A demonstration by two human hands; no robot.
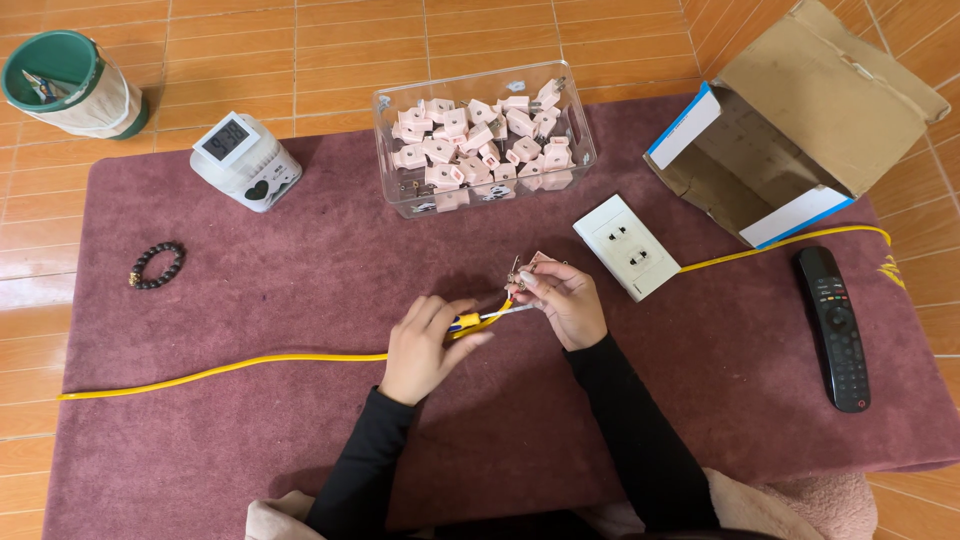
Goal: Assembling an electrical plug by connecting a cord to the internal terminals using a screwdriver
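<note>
Left hand (425, 345) is closed around a yellow-handled screwdriver (480, 319), its shaft pointing toward the right hand. Right hand (562, 298) pinches a small pink plug piece (533, 266) with metal prongs, held just above the maroon mat (250, 300), slightly right of its centre. Both sleeves are black.

A yellow cable (220, 368) runs from the left edge of the mat toward the hands; a further stretch shows to the right, passing behind the white wall socket (627, 246) toward the cardboard box (790, 130).

Risks, as judged: the screwdriver tip works close to the right fingertips, so a slip off the screw could jab them. The piece is small and held only by fingertips; it or a loose screw could drop onto the mat and roll. A tug on the cable could drag the socket.

Beyond the hands: a clear plastic bin (485, 140) of matching pink plug pieces stands at the mat's far side, a white digital timer (245, 160) to its left, and a green-rimmed container (70, 85) on the tiled floor. A bead bracelet (157, 265) lies at left, a black remote control (835, 325) near the right edge.

Open mat lies to the left and in front of the hands; the right side is crowded by socket, box and remote.
</note>
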